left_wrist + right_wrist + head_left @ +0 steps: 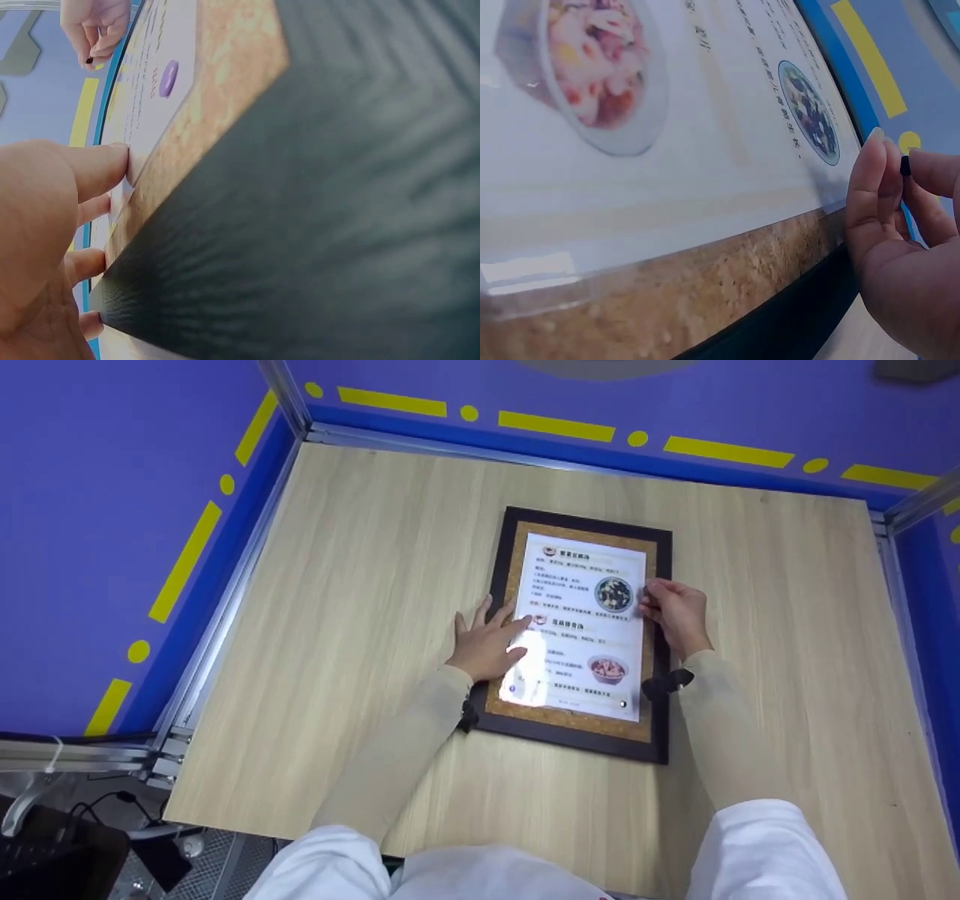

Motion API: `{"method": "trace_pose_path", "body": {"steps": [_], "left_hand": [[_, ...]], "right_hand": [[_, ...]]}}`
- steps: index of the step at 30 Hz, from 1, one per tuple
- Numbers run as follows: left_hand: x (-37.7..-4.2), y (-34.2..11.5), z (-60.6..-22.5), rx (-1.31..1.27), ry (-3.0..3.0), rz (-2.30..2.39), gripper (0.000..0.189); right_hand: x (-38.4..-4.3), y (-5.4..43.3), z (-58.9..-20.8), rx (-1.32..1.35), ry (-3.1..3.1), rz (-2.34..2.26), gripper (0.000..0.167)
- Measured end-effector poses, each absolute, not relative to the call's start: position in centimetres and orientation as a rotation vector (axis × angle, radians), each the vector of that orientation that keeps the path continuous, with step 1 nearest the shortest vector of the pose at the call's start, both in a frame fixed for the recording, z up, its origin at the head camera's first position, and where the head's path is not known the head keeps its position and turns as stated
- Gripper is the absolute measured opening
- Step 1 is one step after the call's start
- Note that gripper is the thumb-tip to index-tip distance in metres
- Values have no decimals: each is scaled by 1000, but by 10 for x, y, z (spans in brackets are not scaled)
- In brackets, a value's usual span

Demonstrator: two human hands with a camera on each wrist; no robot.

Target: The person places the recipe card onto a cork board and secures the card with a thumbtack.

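A framed cork board (600,725) with a dark border lies flat on the table. On it is a printed recipe sheet (585,660) in a glossy clear cover, with pictures of two bowls. My left hand (484,651) rests with spread fingers on the board's left side, fingertips reaching onto the sheet. At the sheet's right edge, my right hand (681,613) pinches a small black push pin (906,165) between thumb and fingers; its tip is hidden. A purple push pin (169,79) sits at the sheet's lower left corner, and a small black one (623,704) at the lower right.
The wooden table (352,585) extends around the board on all sides. Blue panels (480,390) with yellow marks stand behind and to the left. Cables and dark equipment (67,840) lie below the table's left front corner.
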State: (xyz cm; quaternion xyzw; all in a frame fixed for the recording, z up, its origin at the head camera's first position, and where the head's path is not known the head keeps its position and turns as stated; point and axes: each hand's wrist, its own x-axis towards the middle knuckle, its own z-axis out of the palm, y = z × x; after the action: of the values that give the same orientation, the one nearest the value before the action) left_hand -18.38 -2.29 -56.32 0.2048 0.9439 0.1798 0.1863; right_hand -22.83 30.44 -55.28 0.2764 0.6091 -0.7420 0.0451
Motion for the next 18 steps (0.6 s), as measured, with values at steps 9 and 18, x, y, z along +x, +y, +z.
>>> {"method": "trace_pose_path", "body": {"steps": [9, 18], "left_hand": [[-183, -21, -569, 585, 2655, 539, 57], [-183, -24, -567, 574, 2670, 547, 56]], "right_hand": [[-243, 305, -560, 771, 2060, -2074, 34], [-265, 302, -561, 681, 2286, -1850, 27]]}}
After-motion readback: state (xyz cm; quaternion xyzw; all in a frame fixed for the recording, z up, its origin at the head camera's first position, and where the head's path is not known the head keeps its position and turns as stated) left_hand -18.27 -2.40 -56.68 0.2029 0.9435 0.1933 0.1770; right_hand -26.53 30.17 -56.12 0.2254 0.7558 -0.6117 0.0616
